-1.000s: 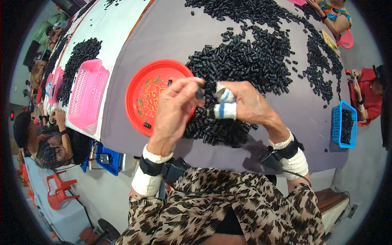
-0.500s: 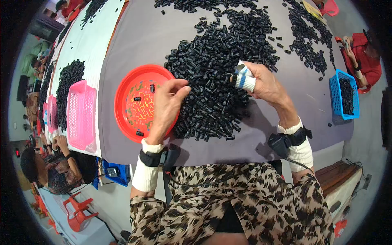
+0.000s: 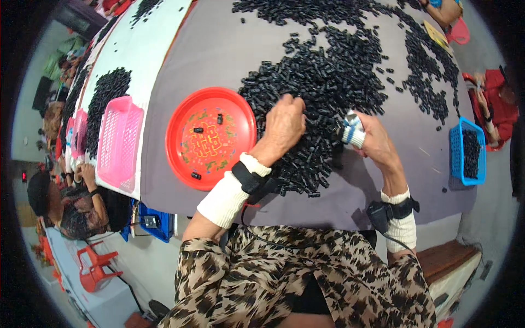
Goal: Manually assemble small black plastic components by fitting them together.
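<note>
My left hand (image 3: 285, 127) is over the near left part of a large pile of small black cylindrical pieces (image 3: 306, 76). Its fingers are curled down onto the pile, their tips hidden, so what they grip does not show. At the pile's right edge my right hand (image 3: 377, 143) is closed on a white knitted cloth with blue stripes (image 3: 354, 130), bunched at the fingers. Something dark shows at the cloth's left end. Left of the pile lies a round red tray (image 3: 175, 134) with a printed pattern, holding three black pieces (image 3: 198, 130) set apart from one another.
Pink baskets (image 3: 121, 142) stand on the white-covered table at left, beside another black pile (image 3: 109, 90). A blue basket (image 3: 465, 153) of black pieces sits at the right edge of the grey-covered table (image 3: 219, 60). Other people (image 3: 76, 202) sit around both tables.
My left hand has gone from above the red tray rightward onto the pile, its fingers now curled down. The right hand still grips the striped cloth, slightly lower and farther right; the whole view has shifted.
</note>
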Demonstrator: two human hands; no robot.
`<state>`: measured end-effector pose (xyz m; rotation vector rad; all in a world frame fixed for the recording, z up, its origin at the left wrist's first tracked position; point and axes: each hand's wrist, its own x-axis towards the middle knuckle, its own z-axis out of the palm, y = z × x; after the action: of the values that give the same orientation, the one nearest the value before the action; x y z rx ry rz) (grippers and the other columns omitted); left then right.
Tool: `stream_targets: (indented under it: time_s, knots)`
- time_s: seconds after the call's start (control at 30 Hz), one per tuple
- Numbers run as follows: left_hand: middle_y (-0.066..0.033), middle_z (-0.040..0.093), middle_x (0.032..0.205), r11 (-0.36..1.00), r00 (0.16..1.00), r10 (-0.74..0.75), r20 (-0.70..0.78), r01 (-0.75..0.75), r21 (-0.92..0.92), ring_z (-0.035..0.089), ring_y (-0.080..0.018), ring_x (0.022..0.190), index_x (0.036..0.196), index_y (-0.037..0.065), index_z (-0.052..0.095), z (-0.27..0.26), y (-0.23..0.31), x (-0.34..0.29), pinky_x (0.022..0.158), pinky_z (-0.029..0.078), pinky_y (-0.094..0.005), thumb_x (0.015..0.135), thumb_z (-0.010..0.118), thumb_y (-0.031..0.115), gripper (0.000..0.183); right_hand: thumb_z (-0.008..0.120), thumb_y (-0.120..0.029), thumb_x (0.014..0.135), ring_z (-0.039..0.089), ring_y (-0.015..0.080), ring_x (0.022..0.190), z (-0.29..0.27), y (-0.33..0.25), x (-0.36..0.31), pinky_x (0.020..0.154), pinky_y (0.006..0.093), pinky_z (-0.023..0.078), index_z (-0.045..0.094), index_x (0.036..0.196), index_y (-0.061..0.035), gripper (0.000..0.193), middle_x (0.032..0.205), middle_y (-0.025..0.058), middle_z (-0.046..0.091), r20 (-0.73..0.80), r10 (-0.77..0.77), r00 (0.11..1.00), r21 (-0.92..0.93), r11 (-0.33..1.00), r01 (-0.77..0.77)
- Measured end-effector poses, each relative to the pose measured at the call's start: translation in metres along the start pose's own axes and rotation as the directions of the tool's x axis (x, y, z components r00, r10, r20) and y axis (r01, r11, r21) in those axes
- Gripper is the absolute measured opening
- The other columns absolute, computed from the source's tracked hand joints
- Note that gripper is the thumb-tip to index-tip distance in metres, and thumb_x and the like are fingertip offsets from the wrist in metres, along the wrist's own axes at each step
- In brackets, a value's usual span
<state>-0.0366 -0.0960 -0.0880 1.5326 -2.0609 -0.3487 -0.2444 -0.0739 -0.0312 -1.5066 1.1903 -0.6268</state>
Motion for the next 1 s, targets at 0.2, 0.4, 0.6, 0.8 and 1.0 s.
stream_targets:
  time_s: [0.2,0.4,0.6,0.8,1.0]
  knots:
    - [-0.0093,0.059,0.074,0.758,0.959,-0.211,0.191,0.284,-0.588,0.057,-0.0179,0.066,0.086,0.001,0.060,-0.025,0.003,-0.014,0.059,0.046,-0.0314,0.072,0.067,0.013,0.019,0.060,-0.017,0.077,0.042,0.0063,0.050,0.007,-0.010,0.002,0.045,0.0240,0.033,0.052,0.076,-0.0050,0.014,0.059,-0.0018,0.048,-0.004,0.055,0.998,0.000,0.999,-0.055]
    - [-0.0015,0.060,0.078,0.320,0.927,-0.306,0.216,0.314,-0.894,0.055,-0.0081,0.071,0.094,0.001,0.060,-0.100,0.010,-0.047,0.064,0.046,-0.0224,0.083,0.059,0.010,0.014,0.065,-0.016,0.076,0.042,0.0081,0.060,0.038,-0.062,0.024,0.055,0.0252,0.038,0.052,0.080,-0.0031,0.019,0.064,-0.0017,0.048,0.135,-0.280,0.951,0.009,0.960,0.281]
    - [-0.0029,0.060,0.079,0.300,0.962,-0.263,0.079,0.160,-0.940,0.056,-0.0084,0.071,0.101,-0.001,0.058,-0.133,0.011,-0.058,0.068,0.048,-0.0232,0.082,0.060,0.008,0.021,0.064,-0.016,0.077,0.042,0.0078,0.058,0.067,-0.103,0.030,0.054,0.0251,0.038,0.052,0.082,-0.0027,0.019,0.064,-0.0012,0.049,0.169,-0.327,0.930,0.027,0.945,0.327]
    - [-0.0069,0.061,0.084,0.074,0.951,-0.305,0.044,0.069,-0.995,0.059,-0.0127,0.072,0.098,-0.003,0.058,-0.135,0.010,-0.048,0.067,0.050,-0.0256,0.081,0.061,0.005,0.019,0.063,-0.014,0.078,0.045,0.0072,0.061,0.070,-0.121,0.029,0.056,0.0252,0.039,0.055,0.091,-0.0015,0.020,0.069,-0.0001,0.054,0.193,-0.251,0.949,-0.001,0.967,0.256]
    - [-0.0103,0.061,0.091,-0.193,0.945,-0.327,0.024,-0.041,-0.980,0.060,-0.0153,0.073,0.100,-0.004,0.057,-0.137,0.028,-0.040,0.067,0.051,-0.0272,0.083,0.057,0.003,0.018,0.063,-0.017,0.079,0.047,0.0069,0.065,0.062,-0.133,0.025,0.058,0.0243,0.040,0.055,0.091,-0.0018,0.021,0.072,-0.0003,0.055,0.203,-0.284,0.937,0.122,0.957,0.263]
